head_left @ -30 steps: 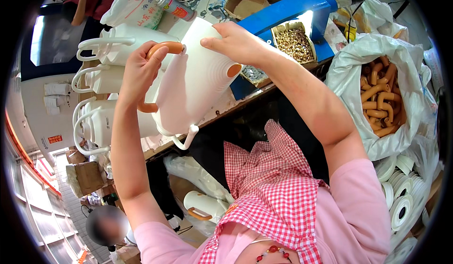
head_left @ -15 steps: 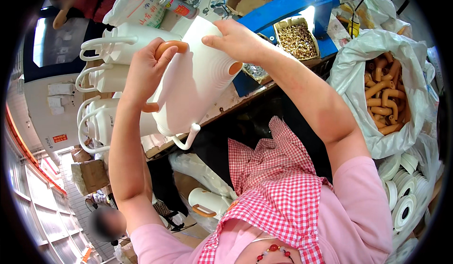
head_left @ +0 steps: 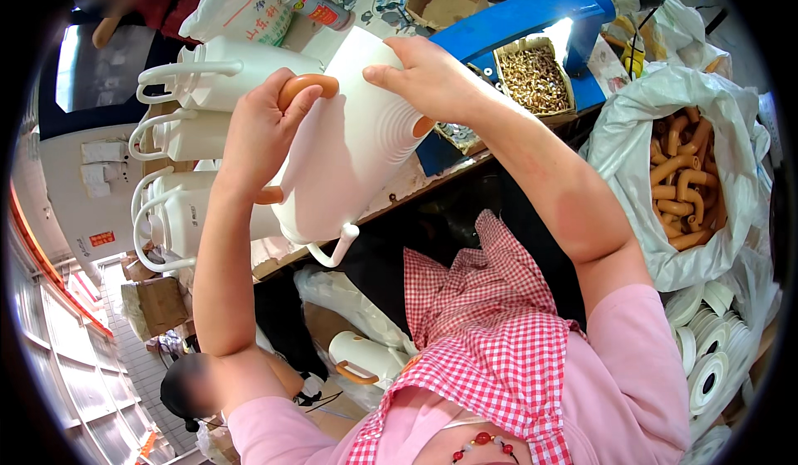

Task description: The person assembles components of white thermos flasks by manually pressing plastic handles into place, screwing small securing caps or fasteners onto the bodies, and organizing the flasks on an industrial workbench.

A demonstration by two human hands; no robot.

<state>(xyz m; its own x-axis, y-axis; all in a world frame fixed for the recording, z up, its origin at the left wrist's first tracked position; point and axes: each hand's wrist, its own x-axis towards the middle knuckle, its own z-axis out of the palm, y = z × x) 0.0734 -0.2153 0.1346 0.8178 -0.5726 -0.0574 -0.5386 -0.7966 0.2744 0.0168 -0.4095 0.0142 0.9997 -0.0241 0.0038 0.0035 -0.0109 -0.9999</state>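
Observation:
A white jug point(head_left: 341, 153) lies tilted across the near edge of the bench, held between my two hands. My left hand point(head_left: 268, 128) is wrapped round its curved tan handle point(head_left: 309, 89), whose other end shows below the wrist. At the jug's far end, my right hand point(head_left: 428, 73) grips the body, thumb on the near face and fingertips partly hidden over the edge. On the jug's right side is a ribbed section point(head_left: 401, 128) with a tan piece point(head_left: 423, 127) by it. A white curved loop point(head_left: 339, 247) hangs from the lower end.
Several white jugs point(head_left: 204, 137) with looped handles lie at the left. Beyond my right hand stands a blue machine point(head_left: 524, 20) with a box of brass-coloured small parts point(head_left: 534, 78). A sack of tan handles point(head_left: 690, 184) and white discs point(head_left: 709, 379) sit at the right. Another jug point(head_left: 363, 350) lies below.
The grip of both hands on the jug looks the same. The whole view has shifted slightly, and a person at the lower left has moved a little.

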